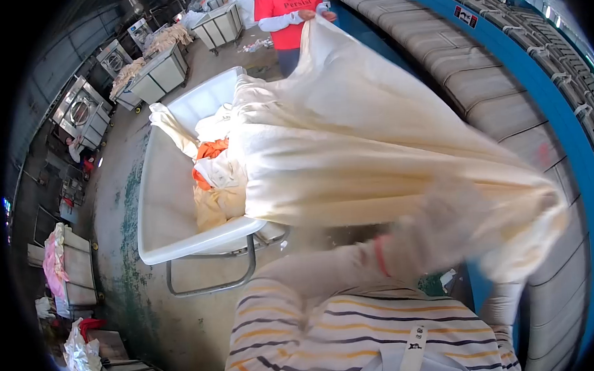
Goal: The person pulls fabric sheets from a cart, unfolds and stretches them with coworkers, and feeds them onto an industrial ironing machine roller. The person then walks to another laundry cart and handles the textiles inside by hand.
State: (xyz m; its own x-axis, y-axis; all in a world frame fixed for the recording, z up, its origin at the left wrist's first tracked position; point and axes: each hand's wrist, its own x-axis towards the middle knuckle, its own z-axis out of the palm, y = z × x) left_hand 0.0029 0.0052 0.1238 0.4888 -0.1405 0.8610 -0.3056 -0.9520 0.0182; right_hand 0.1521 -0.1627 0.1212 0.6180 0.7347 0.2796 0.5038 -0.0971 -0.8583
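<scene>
A large cream-white sheet (347, 130) stretches from the white cart to the edge of the padded machine on the right. Its near corner is gathered in a bunch where my right sleeve (504, 304) ends. The cloth mostly covers my right hand, closed on that bunch. My left hand (454, 212) is smeared by motion across the sheet's near edge, its fingers unclear. Opposite, a co-worker in a red shirt (288, 17) holds the far corner with both hands. Inside the cart (169, 221) lie crumpled white, cream and orange cloths (212, 149).
Along the right runs a long machine with grey padded rollers (465, 79) and a blue frame (566, 127). Laundry carts (153, 76) and front-loading washers (80, 112) stand at the back left. Another cart with pink cloth (54, 262) is at the left, near a distant person.
</scene>
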